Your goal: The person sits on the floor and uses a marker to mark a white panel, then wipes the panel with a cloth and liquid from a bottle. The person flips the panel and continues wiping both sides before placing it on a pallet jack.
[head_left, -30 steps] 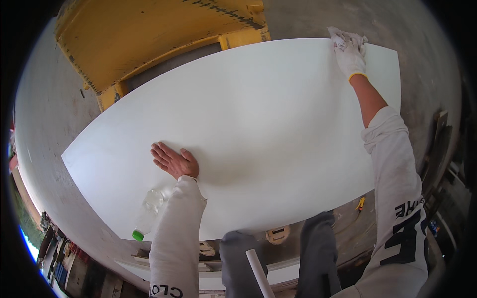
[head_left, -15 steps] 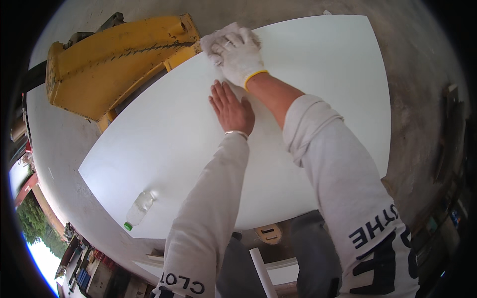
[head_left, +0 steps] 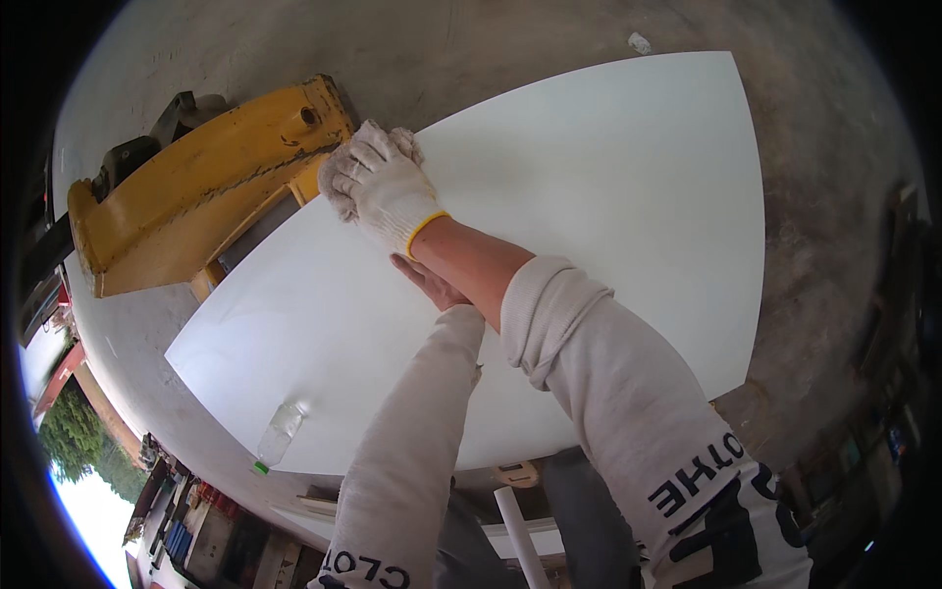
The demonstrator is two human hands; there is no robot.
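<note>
A white work glove with a yellow cuff covers my right hand [head_left: 388, 194]. Its fingers grip a greyish fluffy cloth [head_left: 337, 187], pressed against the far left edge of a large smooth white panel [head_left: 618, 196]. My left hand [head_left: 438, 286], bare, rests flat on the panel, with my right wrist and forearm crossing over it. Its thumb side shows and its fingertips are partly hidden. Toward the near left corner of the panel lies a clear plastic bottle [head_left: 282, 433] with a green cap.
Close beside the panel's far left edge stands a worn yellow metal machine part [head_left: 211, 182]. A small whitish scrap [head_left: 640, 43] lies on the concrete floor [head_left: 491, 49] beyond. Below the near edge a white tube [head_left: 520, 538] shows by my legs. Stacked items line the lower left.
My right hand has slid the cloth left and nearer along the panel's edge. My left hand has come nearer to me, now partly under the right forearm. The whole view has shifted slightly.
</note>
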